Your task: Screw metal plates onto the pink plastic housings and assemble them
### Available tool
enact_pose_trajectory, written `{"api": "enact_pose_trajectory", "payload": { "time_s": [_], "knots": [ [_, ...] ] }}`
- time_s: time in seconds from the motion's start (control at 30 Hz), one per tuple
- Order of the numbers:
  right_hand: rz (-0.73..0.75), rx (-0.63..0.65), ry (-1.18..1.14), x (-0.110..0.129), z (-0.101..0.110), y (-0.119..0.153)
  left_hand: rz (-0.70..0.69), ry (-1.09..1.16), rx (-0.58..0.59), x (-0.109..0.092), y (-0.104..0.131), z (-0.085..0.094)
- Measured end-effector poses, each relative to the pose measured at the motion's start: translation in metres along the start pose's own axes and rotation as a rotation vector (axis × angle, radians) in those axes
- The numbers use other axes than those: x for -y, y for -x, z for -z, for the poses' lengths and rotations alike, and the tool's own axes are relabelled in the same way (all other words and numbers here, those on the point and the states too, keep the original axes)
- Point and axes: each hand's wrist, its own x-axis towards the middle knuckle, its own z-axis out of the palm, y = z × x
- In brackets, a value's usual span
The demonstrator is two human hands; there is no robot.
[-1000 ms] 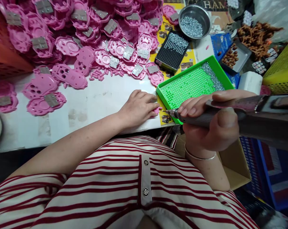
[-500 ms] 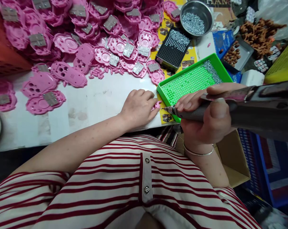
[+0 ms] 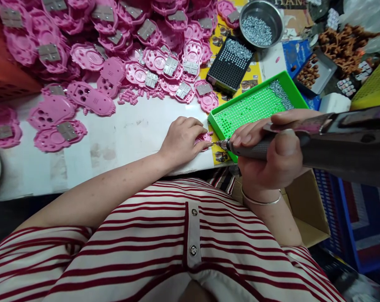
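Observation:
My left hand [image 3: 184, 140] is closed over a pink plastic part [image 3: 205, 137] on the white tabletop; most of the part is hidden under the fingers. In my right hand [image 3: 271, 157] lies a dark electric screwdriver [image 3: 340, 144], held almost level with its tip pointing left. The tip is right beside the left thumb and the pink part; whether it touches the part I cannot tell. Just behind the screwdriver stands a green perforated tray [image 3: 249, 107] with small screws [image 3: 280, 94] gathered at its far right end.
Pink plastic shells [image 3: 91, 97] with metal plates are heaped across the back and left. Behind the green tray are a black perforated tray [image 3: 227, 69] and a metal bowl [image 3: 260, 25] of screws. Brown parts [image 3: 343, 50] lie at the far right. An orange basket [image 3: 10, 63] stands left.
The left fingers have shifted slightly on the pink part, and more of it shows between finger and thumb. The screwdriver has moved very little.

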Motion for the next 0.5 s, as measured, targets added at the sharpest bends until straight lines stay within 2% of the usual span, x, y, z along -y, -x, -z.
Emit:
{"api": "enact_pose_trajectory", "payload": {
  "time_s": [0.23,0.4,0.5],
  "knots": [
    [0.010,-0.025,-0.130,-0.0031,-0.0048,-0.0022,-0.001,0.000,0.005,0.0040,-0.0014,-0.0003],
    [0.051,-0.048,-0.069,-0.0057,-0.0060,-0.0025,0.039,0.001,0.025,0.0002,-0.0022,0.0011],
    [-0.005,-0.032,0.008,-0.0031,-0.0037,-0.0013,0.054,-0.022,0.020,-0.0027,-0.0027,0.0018]
  ]
}}
